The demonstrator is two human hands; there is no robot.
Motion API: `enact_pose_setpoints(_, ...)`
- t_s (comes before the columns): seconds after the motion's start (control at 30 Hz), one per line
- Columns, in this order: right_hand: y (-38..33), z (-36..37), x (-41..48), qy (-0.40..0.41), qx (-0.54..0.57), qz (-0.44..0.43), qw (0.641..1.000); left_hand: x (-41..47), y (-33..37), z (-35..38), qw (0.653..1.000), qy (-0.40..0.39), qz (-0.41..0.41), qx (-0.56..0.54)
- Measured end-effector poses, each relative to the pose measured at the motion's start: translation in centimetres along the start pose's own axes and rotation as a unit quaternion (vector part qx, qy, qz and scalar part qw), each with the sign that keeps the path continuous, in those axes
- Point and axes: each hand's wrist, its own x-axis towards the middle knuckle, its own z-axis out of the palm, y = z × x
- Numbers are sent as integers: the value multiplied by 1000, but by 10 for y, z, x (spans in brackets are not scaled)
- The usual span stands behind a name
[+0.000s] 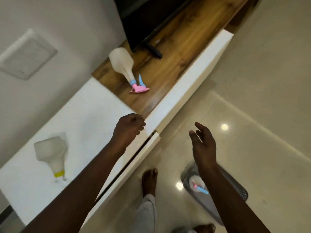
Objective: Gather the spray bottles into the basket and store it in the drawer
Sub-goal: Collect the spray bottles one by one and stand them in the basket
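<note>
A white spray bottle with a pink and blue trigger head [123, 64] lies on the wooden top of the cabinet. A second translucent bottle with a yellow collar [52, 153] lies on the white cabinet top to the left. On the floor stands a grey basket [242, 194] holding a third bottle with a pink and blue head [197, 184], partly hidden by my right forearm. My left hand [127, 130] hovers over the cabinet's front edge, fingers curled and holding nothing. Over the floor, above the basket, my right hand [202, 145] is open with its fingers straight.
A black TV [143, 17] on a stand fills the back of the wooden shelf [176, 52]. The white drawer front [134, 158] runs below the cabinet edge. My bare foot [149, 180] stands on the glossy tile floor near the basket. A white wall plate [27, 54] sits at left.
</note>
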Motion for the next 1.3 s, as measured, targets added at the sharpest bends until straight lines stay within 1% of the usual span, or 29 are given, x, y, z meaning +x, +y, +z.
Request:
enact_pose_setpoints(0.07, -24, 27, 6, -35, -6, -13, 999, 13, 12, -26, 999, 25, 3, -27)
enact_pose_setpoints(0.13, -44, 58, 15, -47, 1, -16, 999, 31, 24, -52, 998, 48, 7, -45)
enact_pose_setpoints(0.3, -72, 134, 37, -59, 74, 43, 995, 94, 55, -111, 993, 104, 26, -53)
enact_pose_setpoints(0.37, -77, 162, 48, -64, 99, 83, 990, 123, 69, -128, 990, 130, 53, -28)
enact_pose_setpoints(0.43, -83, 186, 59, -70, 148, 140, 976, 150, 85, -135, 984, 147, 101, 28)
enact_pose_setpoints(0.53, -91, 213, 74, -52, 225, 225, 947, 187, 112, -134, 975, 132, 150, 97)
enact_pose_setpoints(0.6, -94, 224, 80, -47, 246, 244, 937, 205, 125, -128, 972, 111, 165, 123)
enact_pose_setpoints(0.77, -100, 234, 87, -43, 295, 258, 919, 237, 135, -108, 980, 46, 155, 118)
enact_pose_setpoints(0.83, -99, 235, 90, -47, 300, 263, 916, 243, 129, -101, 980, 37, 151, 124)
enact_pose_setpoints(1.0, -100, 233, 96, -48, 320, 277, 905, 249, 114, -98, 974, 79, 167, 134)
enact_pose_setpoints(1.13, -101, 227, 97, -50, 333, 287, 897, 241, 107, -101, 974, 101, 168, 109)
enact_pose_setpoints(1.3, -96, 202, 87, -67, 361, 233, 901, 217, 101, -94, 982, 90, 162, 33)
